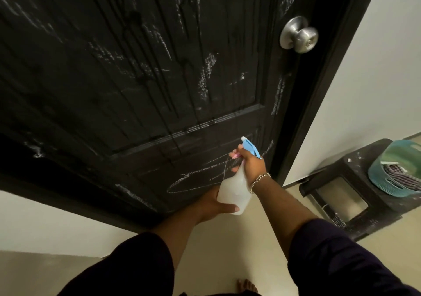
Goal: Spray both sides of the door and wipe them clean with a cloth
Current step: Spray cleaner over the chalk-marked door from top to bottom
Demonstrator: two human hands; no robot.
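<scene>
Your right grip [247, 161] is wrapped round the spray bottle [234, 191] neck, left grip [214, 202] cupping its base. Ahead of both, the black door [136, 79] is chalk-scribbled with wet streaks. Off to the right grip's side, a black stool [341, 182] on the pale floor [227, 250].

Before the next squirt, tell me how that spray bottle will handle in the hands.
The spray bottle is probably light: its translucent body looks like thin plastic. It may flex under a squeeze, so the left hand cupping its base helps. The right hand grips the narrow neck below the blue trigger head, which should stop it slipping, though drips on the door suggest wet hands.
</scene>
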